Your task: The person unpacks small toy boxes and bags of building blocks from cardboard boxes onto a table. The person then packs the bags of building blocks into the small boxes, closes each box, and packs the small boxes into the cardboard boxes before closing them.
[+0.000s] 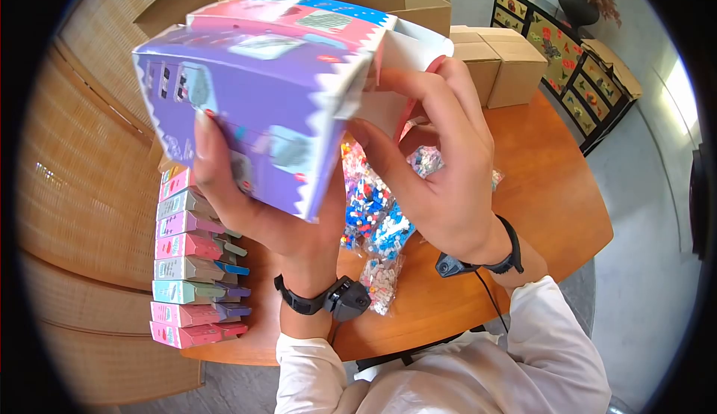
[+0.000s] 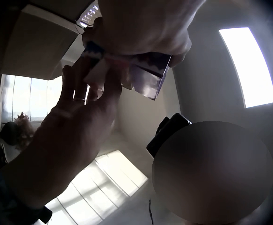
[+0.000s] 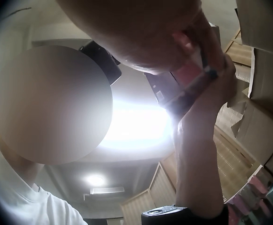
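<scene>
A small carton (image 1: 246, 89) with purple, pink and blue printed sides is held up in the air, tilted, its open end toward the right. My left hand (image 1: 287, 227) grips it from below, the thumb along the purple face and the other fingers hidden behind. At the open end, my right hand (image 1: 452, 171) pinches a flap with thumb and curled fingers. A white end flap (image 1: 418, 44) sticks out above that hand. Both wrist views show the hands together on the carton, dark against the light. The carton's inside is mostly hidden.
Printed cartons (image 1: 187, 247) stand in a row along the left of the wooden table (image 1: 553, 182). Clear bags of colourful small pieces (image 1: 366, 201) lie under my hands, with a smaller bag (image 1: 379, 283) nearer me. Brown cardboard boxes (image 1: 511, 63) stand at the back.
</scene>
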`<state>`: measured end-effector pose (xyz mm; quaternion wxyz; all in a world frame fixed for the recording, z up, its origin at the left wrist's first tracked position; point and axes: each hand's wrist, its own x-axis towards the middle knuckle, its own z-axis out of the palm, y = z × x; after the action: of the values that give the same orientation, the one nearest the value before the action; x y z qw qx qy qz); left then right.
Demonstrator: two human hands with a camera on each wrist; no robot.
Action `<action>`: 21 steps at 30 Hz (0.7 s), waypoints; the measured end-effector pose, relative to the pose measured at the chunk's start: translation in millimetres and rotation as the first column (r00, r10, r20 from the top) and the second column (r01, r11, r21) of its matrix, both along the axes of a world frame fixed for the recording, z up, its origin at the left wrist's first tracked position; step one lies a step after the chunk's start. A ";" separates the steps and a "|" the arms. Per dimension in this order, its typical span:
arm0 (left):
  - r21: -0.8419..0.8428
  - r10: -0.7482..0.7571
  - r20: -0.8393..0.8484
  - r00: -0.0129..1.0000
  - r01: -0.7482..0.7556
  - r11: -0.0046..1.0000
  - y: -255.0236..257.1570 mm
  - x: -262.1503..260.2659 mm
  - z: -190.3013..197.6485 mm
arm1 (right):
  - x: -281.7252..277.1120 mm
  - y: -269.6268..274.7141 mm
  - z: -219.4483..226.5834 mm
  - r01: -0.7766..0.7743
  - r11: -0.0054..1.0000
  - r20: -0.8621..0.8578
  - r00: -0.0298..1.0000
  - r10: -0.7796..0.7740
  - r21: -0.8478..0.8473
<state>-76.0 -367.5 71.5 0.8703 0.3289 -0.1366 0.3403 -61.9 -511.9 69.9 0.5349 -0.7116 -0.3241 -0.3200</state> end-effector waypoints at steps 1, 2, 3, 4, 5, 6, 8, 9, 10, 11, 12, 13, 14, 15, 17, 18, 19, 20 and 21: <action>0.000 -0.001 -0.002 1.000 0.001 1.000 0.2 0.1 0.1 | 0.6 -1.3 0.2 0.001 1.000 -0.002 1.000 -0.001 0.000; -0.005 0.011 0.006 1.000 -0.011 1.000 0.5 0.1 0.4 | 2.2 -2.9 1.5 -0.068 0.996 -0.050 0.996 0.071 0.050; -0.010 0.024 0.014 1.000 -0.024 1.000 0.8 0.1 0.9 | 2.9 -4.0 2.2 -0.135 0.986 -0.094 0.985 0.145 0.102; -0.015 0.036 0.022 0.999 -0.036 0.999 1.1 0.1 1.6 | 1.8 -4.8 1.9 -0.135 0.986 -0.096 0.985 0.145 0.101; -0.021 0.048 0.031 0.998 -0.047 0.999 1.5 0.1 2.5 | -0.3 -5.7 1.4 -0.167 0.970 -0.169 0.966 0.197 0.176; -0.027 0.061 0.040 0.997 -0.060 0.998 1.9 0.2 3.5 | -1.6 -5.9 0.9 -0.191 0.949 -0.237 0.938 0.252 0.252; -0.041 0.089 0.056 0.994 -0.087 0.995 2.9 0.0 6.1 | 1.2 -2.9 2.4 -0.221 0.921 -0.181 0.940 0.288 0.322; -0.049 0.104 0.063 0.993 -0.101 0.994 3.5 0.0 7.5 | -0.7 -2.2 2.6 -0.298 0.838 -0.205 0.882 0.425 0.456; -0.057 0.117 0.069 0.991 -0.113 0.992 4.3 -0.1 9.1 | -2.1 -2.2 3.2 -0.352 0.731 -0.207 0.806 0.554 0.584; -0.062 0.128 0.073 0.989 -0.124 0.990 5.1 0.1 10.9 | -2.6 -6.4 3.9 -0.319 0.840 -0.244 0.857 0.453 0.439; -0.066 0.137 0.074 0.988 -0.133 0.989 6.0 0.3 13.0 | -1.1 -7.7 3.3 -0.312 0.841 -0.252 0.857 0.450 0.442; -0.070 0.144 0.071 0.987 -0.140 0.988 7.0 0.7 15.1 | 1.0 -8.9 2.5 -0.299 0.846 -0.198 0.887 0.417 0.442; -0.075 0.150 0.065 0.987 -0.145 0.987 8.1 1.2 17.2 | 1.9 -11.3 0.9 -0.283 0.852 -0.147 0.914 0.379 0.441; -0.082 0.153 0.057 0.987 -0.148 0.986 9.4 1.8 19.3 | -0.7 -18.7 4.1 -0.246 0.864 -0.195 0.913 0.359 0.440; -0.098 0.209 0.046 0.977 -0.204 0.974 15.1 2.7 25.0 | 0.6 -42.4 3.1 -0.275 0.831 -0.271 0.856 0.441 0.484; -0.106 0.266 0.045 0.963 -0.260 0.960 21.8 2.6 29.4 | 4.0 -55.6 1.8 -0.315 0.786 -0.319 0.785 0.531 0.532; -0.112 0.262 0.033 0.965 -0.257 0.960 27.8 1.5 31.0 | 12.2 -68.4 -5.3 -0.260 0.842 -0.368 0.810 0.456 0.472; -0.090 0.228 0.082 0.970 -0.220 0.971 33.7 0.2 32.1 | 21.2 -84.0 -16.5 -0.255 0.847 -0.378 0.809 0.451 0.466; -0.066 0.194 0.133 0.972 -0.187 0.980 36.9 -1.1 32.6 | 30.9 -100.3 -30.3 -0.199 0.892 -0.476 0.787 0.393 0.406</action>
<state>-77.0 -330.6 104.0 0.8304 0.2928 -0.1553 0.4478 -31.0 -612.2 39.6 0.7615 -0.6106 -0.2078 -0.0644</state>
